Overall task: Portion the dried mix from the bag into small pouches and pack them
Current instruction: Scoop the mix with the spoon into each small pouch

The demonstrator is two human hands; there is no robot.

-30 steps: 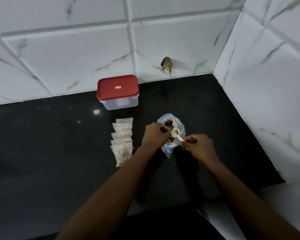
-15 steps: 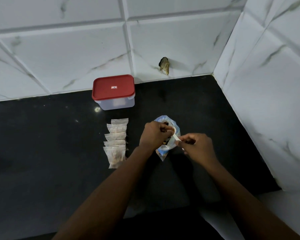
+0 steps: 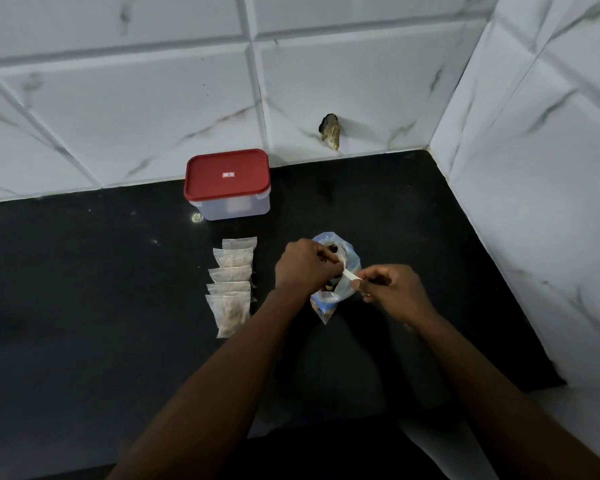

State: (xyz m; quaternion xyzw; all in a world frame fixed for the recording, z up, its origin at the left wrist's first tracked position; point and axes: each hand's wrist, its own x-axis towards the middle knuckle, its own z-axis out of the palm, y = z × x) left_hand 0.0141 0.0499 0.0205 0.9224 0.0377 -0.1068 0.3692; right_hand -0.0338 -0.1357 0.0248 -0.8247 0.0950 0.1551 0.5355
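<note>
The bag (image 3: pixel 353 259) of dried mix stands on the black counter (image 3: pixel 84 289) between my hands, its mouth open upward. My left hand (image 3: pixel 305 268) curls over the rim, gripping it as far as I can tell, since my knuckles hide the fingertips. My right hand (image 3: pixel 392 289) pinches the handle of the white spoon (image 3: pixel 350 274), whose bowl dips into the mouth. To scoop well I should hold the rim taut, dig shallow and lift level so nothing spills. Just left lie the filled pouches (image 3: pixel 231 282) in an overlapping row; beyond them sits the red-lidded box (image 3: pixel 226 188), its lid label (image 3: pixel 228 174) too small to read.
</note>
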